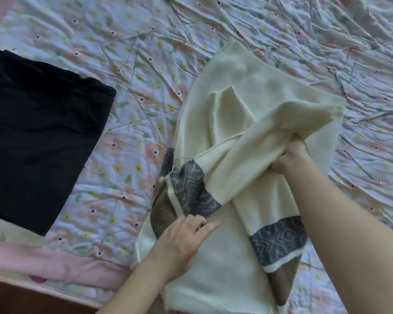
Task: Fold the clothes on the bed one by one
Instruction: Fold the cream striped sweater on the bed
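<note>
Lying folded at nine o'clock, the black garment looks finished, while the cream sweater at centre is half-folded: right hand grips its cloth, left hand presses flat.

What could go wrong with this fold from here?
1. The right hand grips a bunched wad of the sweater, so that side may fold in creased.
2. The sleeves lie crossed and askew; they could slip out as the body is folded.
3. Loose threads at the patterned cuff might snag on the left hand.
</note>
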